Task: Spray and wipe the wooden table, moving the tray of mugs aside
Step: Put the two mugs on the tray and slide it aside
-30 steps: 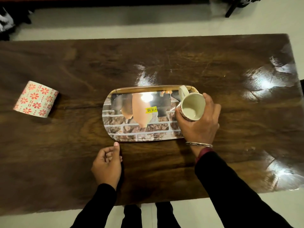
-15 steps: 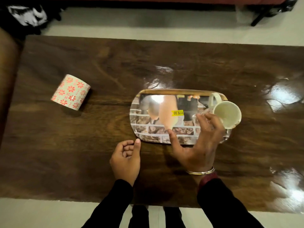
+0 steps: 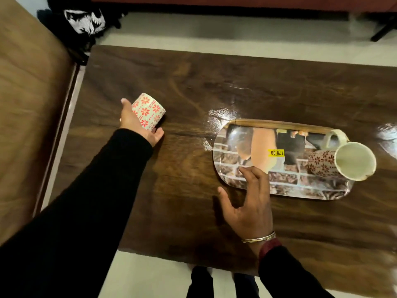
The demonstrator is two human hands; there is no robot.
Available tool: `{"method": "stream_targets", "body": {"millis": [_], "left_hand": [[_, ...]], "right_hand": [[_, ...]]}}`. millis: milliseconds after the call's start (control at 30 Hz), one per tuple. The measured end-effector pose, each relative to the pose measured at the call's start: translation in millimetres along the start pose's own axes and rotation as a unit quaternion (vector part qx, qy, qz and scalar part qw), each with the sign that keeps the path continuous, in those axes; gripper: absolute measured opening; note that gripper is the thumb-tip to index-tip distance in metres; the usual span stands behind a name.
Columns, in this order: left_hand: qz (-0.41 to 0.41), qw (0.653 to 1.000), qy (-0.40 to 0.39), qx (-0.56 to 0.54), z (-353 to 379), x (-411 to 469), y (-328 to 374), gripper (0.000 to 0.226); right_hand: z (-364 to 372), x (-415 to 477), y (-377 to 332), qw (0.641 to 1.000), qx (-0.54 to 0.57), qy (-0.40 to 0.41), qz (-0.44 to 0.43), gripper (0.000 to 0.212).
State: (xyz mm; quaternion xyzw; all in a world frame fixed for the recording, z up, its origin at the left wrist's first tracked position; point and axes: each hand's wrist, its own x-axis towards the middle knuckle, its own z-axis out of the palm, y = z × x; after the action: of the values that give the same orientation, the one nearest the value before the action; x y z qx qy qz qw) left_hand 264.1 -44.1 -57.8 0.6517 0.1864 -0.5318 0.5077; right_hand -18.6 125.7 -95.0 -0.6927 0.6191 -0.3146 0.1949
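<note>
A dark wooden table fills the view. On its right half lies a shiny oval tray with a yellow price sticker. A cream mug with a red flower pattern stands at the tray's right end. My right hand hovers open at the tray's near left edge, fingertips touching the rim. Far left on the table, my left hand wraps around a second mug, white with orange-red flowers, which is tilted on its side.
A tan bed or sofa surface borders the table's left side. Dark clothing lies on the floor beyond the table's far left corner. Pale floor runs behind the table. My legs stand at the near edge.
My right hand let go of the cream mug, which now stands on the tray, and drew back to the tray's near edge. My left hand reached left and took hold of the flowered mug.
</note>
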Motion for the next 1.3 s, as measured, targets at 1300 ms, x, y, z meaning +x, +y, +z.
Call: {"method": "stream_targets", "body": {"millis": [1300], "left_hand": [[0.527,0.729,-0.095,0.427,-27,-82,-219,0.074]], "right_hand": [[-120,6,161,0.9,0.034,0.172,0.399,0.055]]}}
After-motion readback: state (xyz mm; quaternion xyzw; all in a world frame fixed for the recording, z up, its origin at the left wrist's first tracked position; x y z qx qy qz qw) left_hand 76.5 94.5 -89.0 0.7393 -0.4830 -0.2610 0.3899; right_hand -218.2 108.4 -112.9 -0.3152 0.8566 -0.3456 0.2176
